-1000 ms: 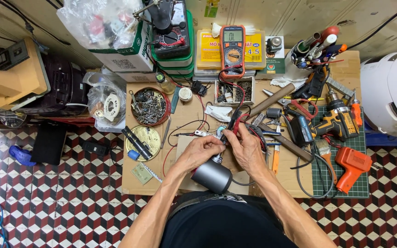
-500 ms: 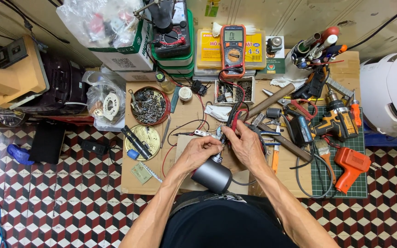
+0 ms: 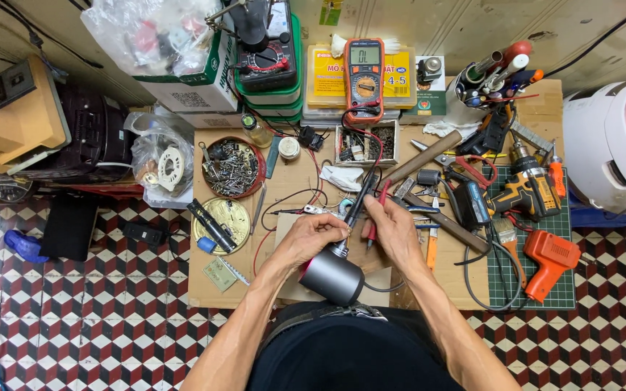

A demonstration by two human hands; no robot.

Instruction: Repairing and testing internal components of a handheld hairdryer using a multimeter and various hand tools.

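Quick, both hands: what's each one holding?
Left hand: closed on the grey cylindrical device.
Right hand: closed on a black probe.

I have one view only, from the camera on the person's head, so nothing is shared with a second view. It looks almost straight down from well above. My left hand (image 3: pixel 311 237) and right hand (image 3: pixel 393 233) sit just below the middle of the frame, with both forearms running down to the bottom edge. Beyond the hands the wooden table (image 3: pixel 284 181) fills the centre up to the wall. To either side of the hands the checkered floor (image 3: pixel 96 318) shows.
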